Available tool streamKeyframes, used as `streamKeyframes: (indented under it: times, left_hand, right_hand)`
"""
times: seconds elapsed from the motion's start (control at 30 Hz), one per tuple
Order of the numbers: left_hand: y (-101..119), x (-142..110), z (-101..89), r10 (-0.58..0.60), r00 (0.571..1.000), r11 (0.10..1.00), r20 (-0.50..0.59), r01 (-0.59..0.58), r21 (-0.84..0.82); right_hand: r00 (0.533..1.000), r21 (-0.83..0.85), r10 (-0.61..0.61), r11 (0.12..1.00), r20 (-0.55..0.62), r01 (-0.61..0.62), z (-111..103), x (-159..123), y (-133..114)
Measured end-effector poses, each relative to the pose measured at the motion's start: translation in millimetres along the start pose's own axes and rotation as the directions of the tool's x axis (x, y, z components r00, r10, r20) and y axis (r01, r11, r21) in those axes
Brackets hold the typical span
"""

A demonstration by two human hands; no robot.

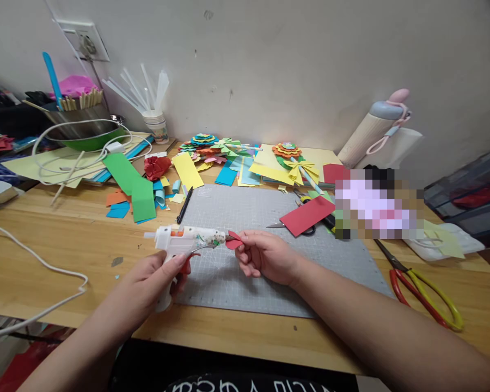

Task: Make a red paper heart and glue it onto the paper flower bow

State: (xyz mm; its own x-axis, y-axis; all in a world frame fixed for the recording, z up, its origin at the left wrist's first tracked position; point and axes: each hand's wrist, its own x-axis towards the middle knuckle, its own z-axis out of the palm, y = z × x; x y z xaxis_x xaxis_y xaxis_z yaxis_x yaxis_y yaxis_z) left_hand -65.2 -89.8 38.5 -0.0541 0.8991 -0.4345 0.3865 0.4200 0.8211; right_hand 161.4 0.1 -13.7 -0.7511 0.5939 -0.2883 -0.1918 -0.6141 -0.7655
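At the centre of the gridded grey cutting mat [245, 209], just over its near half, the right hand [265, 256] pinches a small, rounded piece of red paper [233, 240] between thumb and index finger, its other fingers loosely curled. At nine o'clock from that hand, the left hand [153, 277] is closed round the grip of a white plastic glue gun with a red trigger [185, 238], fingers by the trigger and thumb along the body. The gun lies level, its nozzle pointing to three o'clock and meeting the red piece's left edge; whether they touch is unclear.

Taking the mat as the dial, a flat red paper rectangle [307, 215] lies at one o'clock, partly covering a pair of scissors with dark handles [309, 231]. Large scissors with red and yellow handles [427, 299] rest on the wooden table [102, 250] between three and four. A slim black pen [184, 206] lies at ten, by the mat's edge, with a folded green paper strip [131, 184] beyond it. Past the far edge, towards twelve, sits a layered orange, yellow and red paper flower [287, 149]. A pale bottle with a blue-grey lid [369, 128] leans at two.
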Motion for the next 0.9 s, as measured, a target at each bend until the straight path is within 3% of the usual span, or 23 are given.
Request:
streamKeyframes:
  times: [0.43, 0.73, 0.9]
  left_hand:
    - [3, -6, -7.0, -0.067, 0.998, 0.997, -0.002, 0.067, 0.043]
    - [-6, -5, -16.0, -0.036, 0.999, 0.996, -0.025, 0.038, 0.078]
    - [2, -9, -11.4, -0.01, 0.997, 0.999, -0.077, 0.007, -0.032]
  right_hand:
    - [0.999, -0.006, -0.042, 0.999, -0.007, 0.042, 2, 0, 1]
    - [0.997, -0.033, -0.067, 0.997, -0.047, 0.065, 3, 0, 0]
    - [0.981, -0.107, -0.149, 0.985, -0.123, 0.136, 5, -2, 1]
